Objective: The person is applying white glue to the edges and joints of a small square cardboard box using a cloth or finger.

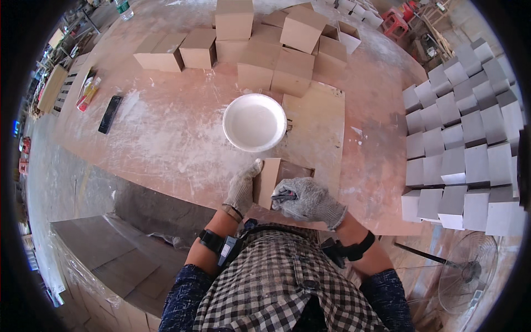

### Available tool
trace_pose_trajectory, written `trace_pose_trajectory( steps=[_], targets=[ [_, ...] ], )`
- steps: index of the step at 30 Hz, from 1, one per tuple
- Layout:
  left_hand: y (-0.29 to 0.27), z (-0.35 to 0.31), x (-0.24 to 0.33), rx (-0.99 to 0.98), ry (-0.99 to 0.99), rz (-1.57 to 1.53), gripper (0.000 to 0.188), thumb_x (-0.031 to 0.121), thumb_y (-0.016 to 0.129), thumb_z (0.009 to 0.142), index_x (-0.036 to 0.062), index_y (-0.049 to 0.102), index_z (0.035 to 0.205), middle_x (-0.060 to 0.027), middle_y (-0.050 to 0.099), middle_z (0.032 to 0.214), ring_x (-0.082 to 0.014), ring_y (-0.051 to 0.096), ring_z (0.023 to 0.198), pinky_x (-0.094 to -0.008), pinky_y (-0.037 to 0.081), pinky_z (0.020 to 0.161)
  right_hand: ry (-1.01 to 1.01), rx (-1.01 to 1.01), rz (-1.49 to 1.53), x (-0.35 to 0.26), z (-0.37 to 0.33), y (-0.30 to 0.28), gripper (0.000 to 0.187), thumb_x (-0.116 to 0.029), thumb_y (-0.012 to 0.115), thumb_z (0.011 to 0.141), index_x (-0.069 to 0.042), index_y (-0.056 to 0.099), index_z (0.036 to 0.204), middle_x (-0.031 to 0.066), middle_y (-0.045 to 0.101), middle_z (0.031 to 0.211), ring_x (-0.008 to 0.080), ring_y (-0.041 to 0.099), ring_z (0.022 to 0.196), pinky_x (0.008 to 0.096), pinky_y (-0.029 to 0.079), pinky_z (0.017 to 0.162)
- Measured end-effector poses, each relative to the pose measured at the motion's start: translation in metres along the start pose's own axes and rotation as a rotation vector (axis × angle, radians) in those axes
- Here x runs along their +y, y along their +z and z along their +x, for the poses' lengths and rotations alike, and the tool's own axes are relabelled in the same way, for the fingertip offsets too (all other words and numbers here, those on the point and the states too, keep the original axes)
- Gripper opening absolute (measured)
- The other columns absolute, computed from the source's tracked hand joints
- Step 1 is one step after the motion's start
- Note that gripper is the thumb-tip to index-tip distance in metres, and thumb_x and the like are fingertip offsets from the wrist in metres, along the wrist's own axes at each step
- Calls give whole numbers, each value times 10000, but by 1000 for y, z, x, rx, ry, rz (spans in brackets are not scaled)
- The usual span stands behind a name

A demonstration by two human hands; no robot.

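Close in front of me, a brown box (pixel 267 182) stands at the table's near edge, its inside partly visible. My left hand (pixel 242 187), in a light knit glove, grips the box's left side with the fingers along its edge. Over the near right part of the box is my right hand (pixel 308 201), also gloved. Its fingers are closed around a slim dark tool (pixel 282 196), whose exact kind I cannot make out. Just beyond the box sits a round white bowl (pixel 255 123), with whitish matter inside.
Several brown boxes (pixel 257 60) are piled at the table's far side. Stacked grey-white boxes (pixel 464 133) rise on the right, above a fan (pixel 469 271). A black oblong object (pixel 110 114) lies on the left of the dusty table (pixel 166 127). Plastic-wrapped boxes (pixel 121 260) stand lower left.
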State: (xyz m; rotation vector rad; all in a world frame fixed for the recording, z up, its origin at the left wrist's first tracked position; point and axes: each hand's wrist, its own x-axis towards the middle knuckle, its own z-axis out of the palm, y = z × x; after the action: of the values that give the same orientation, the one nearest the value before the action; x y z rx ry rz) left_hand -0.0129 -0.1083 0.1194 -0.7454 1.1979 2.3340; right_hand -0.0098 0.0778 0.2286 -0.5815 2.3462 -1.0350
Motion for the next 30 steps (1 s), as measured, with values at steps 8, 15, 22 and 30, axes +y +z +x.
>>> trace_pose_trajectory(
  steps=[8,15,22,30],
  targets=[
    [7,0,2,-40,-25,35,353,342,639,963,21,676,1104,-46,678,1000,-138,645,862,-289,526,772,171,-284,-655,1,-17,-19,255,-242,599,815,-110,680,1017,152,695,982,355,666,946,478,529,834],
    [5,-6,1,-36,30,10,378,367,626,968,21,674,1112,-53,682,997,-141,650,855,-301,537,760,-24,-23,-465,4,-11,4,251,-225,666,818,-103,665,1037,126,677,1036,346,648,964,466,518,854],
    [5,-8,-2,16,47,86,390,373,629,965,19,668,1123,-48,679,995,-134,644,853,-292,529,763,-203,203,-148,13,-11,10,266,-238,695,811,-134,669,1053,149,678,981,363,648,944,469,525,828],
    [2,-1,-3,-47,17,88,405,381,536,1017,26,627,1188,-54,670,1032,-140,654,865,-296,555,766,122,-139,-751,13,-35,-3,213,-274,617,842,-130,652,995,126,682,957,335,669,928,480,535,768]
  ],
)
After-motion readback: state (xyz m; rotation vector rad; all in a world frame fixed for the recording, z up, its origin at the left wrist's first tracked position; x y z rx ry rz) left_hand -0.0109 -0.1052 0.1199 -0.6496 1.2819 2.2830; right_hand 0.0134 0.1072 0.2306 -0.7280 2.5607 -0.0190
